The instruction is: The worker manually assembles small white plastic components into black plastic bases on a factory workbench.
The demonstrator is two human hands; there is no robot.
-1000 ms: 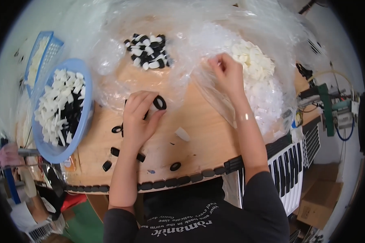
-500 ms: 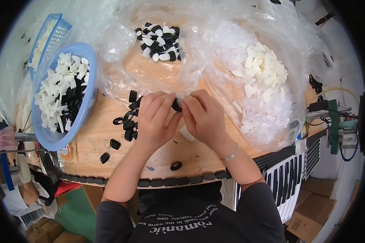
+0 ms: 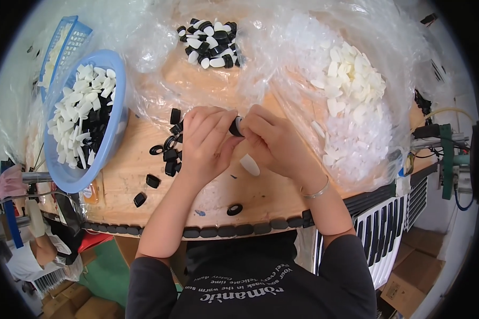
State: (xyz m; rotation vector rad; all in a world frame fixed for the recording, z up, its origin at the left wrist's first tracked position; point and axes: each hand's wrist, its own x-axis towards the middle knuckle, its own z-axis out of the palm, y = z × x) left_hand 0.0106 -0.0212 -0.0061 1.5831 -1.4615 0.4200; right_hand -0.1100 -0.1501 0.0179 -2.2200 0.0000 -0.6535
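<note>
Above the middle of the table my two hands meet around a small black oval cap (image 3: 236, 126). My left hand (image 3: 205, 139) is closed, pinching the cap between thumb and fingers. My right hand (image 3: 267, 137) is closed too, its fingertips at the cap's pale inner side; whatever they grip is hidden. Below the hands lies a loose white tongue-shaped plastic piece (image 3: 250, 165). Several black caps (image 3: 170, 154) are scattered beside my left hand, partly behind it. One black ring (image 3: 234, 209) lies near the table's front edge.
At left stands a blue basin (image 3: 123, 85) of white and black pieces, with a blue basket (image 3: 79, 37) behind it. A pile of joined black-and-white pieces (image 3: 210, 45) is at the back. White pieces (image 3: 355, 72) lie on clear plastic sheeting (image 3: 261, 32) at right. Machinery (image 3: 446, 154) stands far right.
My right fingers have curled in closer around the cap, and the pale piece that stood up from it no longer shows. The view has shifted slightly. The loose white piece below is more exposed.
</note>
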